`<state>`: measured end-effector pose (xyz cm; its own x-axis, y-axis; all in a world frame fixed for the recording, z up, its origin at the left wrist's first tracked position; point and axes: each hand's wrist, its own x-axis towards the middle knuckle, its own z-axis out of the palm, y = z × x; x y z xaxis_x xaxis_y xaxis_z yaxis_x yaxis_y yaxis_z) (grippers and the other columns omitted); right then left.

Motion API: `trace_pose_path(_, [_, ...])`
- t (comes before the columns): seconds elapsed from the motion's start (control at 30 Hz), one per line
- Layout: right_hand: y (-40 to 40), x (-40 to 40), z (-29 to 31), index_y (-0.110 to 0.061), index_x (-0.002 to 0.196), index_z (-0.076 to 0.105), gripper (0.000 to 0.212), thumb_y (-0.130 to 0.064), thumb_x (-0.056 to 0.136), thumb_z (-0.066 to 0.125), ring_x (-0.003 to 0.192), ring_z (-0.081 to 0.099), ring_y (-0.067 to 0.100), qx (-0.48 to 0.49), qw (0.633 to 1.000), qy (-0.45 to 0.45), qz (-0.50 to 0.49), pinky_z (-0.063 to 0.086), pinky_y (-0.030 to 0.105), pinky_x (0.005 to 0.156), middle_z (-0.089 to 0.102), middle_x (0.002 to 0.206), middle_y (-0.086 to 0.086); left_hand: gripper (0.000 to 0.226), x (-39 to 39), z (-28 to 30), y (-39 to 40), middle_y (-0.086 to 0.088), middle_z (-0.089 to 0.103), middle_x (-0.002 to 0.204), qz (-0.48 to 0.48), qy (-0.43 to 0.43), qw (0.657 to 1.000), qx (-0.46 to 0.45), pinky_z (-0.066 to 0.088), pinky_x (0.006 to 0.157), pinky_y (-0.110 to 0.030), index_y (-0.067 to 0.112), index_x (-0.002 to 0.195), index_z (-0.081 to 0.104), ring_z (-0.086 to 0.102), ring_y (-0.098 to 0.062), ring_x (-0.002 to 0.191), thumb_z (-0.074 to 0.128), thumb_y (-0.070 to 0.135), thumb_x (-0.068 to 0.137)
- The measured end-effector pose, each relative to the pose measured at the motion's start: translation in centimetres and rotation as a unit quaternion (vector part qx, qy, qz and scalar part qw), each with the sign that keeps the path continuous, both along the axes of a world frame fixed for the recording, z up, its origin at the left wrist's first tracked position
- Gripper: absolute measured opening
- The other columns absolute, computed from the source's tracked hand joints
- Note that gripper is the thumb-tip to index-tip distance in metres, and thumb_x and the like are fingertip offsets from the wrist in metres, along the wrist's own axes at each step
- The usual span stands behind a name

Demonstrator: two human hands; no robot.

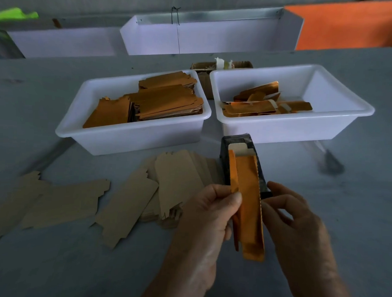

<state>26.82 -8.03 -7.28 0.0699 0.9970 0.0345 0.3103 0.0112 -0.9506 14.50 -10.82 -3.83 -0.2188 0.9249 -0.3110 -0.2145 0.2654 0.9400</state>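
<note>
Left hand (pixel 206 214): thumb and fingers pinch the left flap of the orange carton (pixel 249 209), gripping it. Right hand (pixel 299 222) is at 3 o'clock of the carton with its fingers part curled at the serrated right edge. I can't tell if it pinches the edge, tape, or nothing. The carton is in the air above the table (pixel 50 265), half folded, long axis 12 to 6, with its top end in front of the black tape dispenser (pixel 224 163) at 12 o'clock.

Risks, as I judge them:
- The left grip is on one flap only, so the fold could spring open or the carton could twist.
- The right fingertips are close to the dispenser's cutter end, so a fast pull could nick them.
- The dispenser looks unheld, so a tape tug could drag or tip it.
- Tape laid crooked would leave the seam gaping.

Counts:
- Hands: two.
- Carton in hand: one.
- Dispenser: one.
- White tubs: two. The left tub (pixel 132 143) is at 11 o'clock and the right tub (pixel 281 132) at 1 o'clock.
- Flat orange blanks (pixel 170 100) in the left tub: about three stacks, sheets uncountable.
- Folded pieces (pixel 259 106) in the right tub: a handful, overlapping, no exact count.
- Brown-side-up blanks (pixel 125 203) on the table at 9 o'clock: about three loose plus a fanned pile.
- Cardboard box (pixel 202 79) behind the tubs at 12 o'clock: one.
</note>
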Motion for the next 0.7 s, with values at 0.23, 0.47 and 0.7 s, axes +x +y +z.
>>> trace_pose_path(0.23, [-0.2, -0.3, -0.5, -0.019, 0.07, 0.064, 0.011, -0.018, 0.08, 0.067, 0.094, 0.063, 0.014, 0.041, 0.997, -0.066, -0.009, 0.053, 0.037, 0.076, 0.059, 0.111, -0.012, 0.01, 0.3, 0.4, 0.9, 0.014, 0.055, 0.053, -0.043, 0.115, 0.992, 0.005, 0.037, 0.045, -0.011, 0.023, 0.083, 0.064, 0.048, 0.003, 0.045, 0.059, 0.023, 0.091])
trace_pose_path(0.47, [0.3, 0.0, -0.3, -0.011, 0.065, 0.062, 0.016, -0.006, 0.079, 0.071, 0.081, 0.058, 0.002, 0.101, 0.985, -0.141, 0.002, 0.041, 0.012, 0.065, 0.057, 0.091, -0.014, 0.011, 0.6, 0.6, 1.2, 0.01, 0.062, 0.062, -0.032, 0.113, 0.993, -0.006, 0.045, 0.051, -0.015, 0.024, 0.082, 0.066, 0.058, -0.001, 0.055, 0.06, 0.022, 0.092])
trace_pose_path(0.7, [0.0, 2.3, 2.0, -0.028, 0.069, 0.062, 0.022, -0.01, 0.081, 0.066, 0.072, 0.064, 0.01, 0.081, 0.996, -0.031, 0.013, 0.048, 0.009, 0.064, 0.065, 0.085, -0.005, 0.006, 0.1, 1.0, 0.9, 0.002, 0.072, 0.082, -0.037, 0.018, 0.999, -0.03, 0.06, 0.072, -0.028, 0.012, 0.09, 0.068, 0.071, -0.009, 0.074, 0.063, 0.01, 0.089])
